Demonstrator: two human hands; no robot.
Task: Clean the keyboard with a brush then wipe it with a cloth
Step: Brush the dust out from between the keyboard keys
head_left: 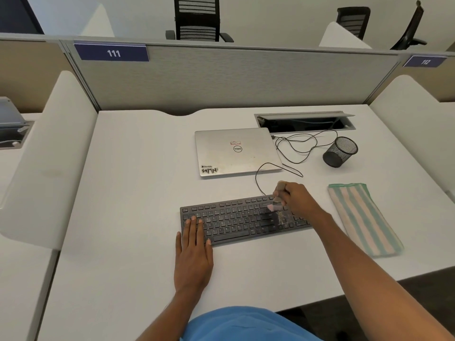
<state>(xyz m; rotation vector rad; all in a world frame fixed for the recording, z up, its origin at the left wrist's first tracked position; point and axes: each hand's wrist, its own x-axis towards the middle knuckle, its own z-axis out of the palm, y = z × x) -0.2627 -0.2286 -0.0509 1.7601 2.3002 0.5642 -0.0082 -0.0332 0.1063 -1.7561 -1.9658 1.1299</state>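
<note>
Nearest, a blue shirt [246, 323] fills the bottom edge, and both bare forearms reach out over the white desk [138, 193]. The left hand [194, 252] lies flat, palm down, its straight fingers pressed close together on the left end of the black keyboard [236, 220], with the heel of the hand on the desk. The keyboard sits across the middle of the desk, slightly angled. At its far right part the right hand [299, 196] curls its fingers round the handle of a small brush [278, 195]; the pale bristles are down on the upper rows of keys, with a patch of light specks just below them. A folded cloth [364, 217], striped green and pink, lies on the desk to the right of the keyboard, apart from it. Beyond, a closed silver Dell laptop [236, 153] rests with a thin black cable [295, 143] looping beside it, near a black mesh pen cup [341, 151]. Behind stands a grey partition [234, 77] labelled 111.
</note>
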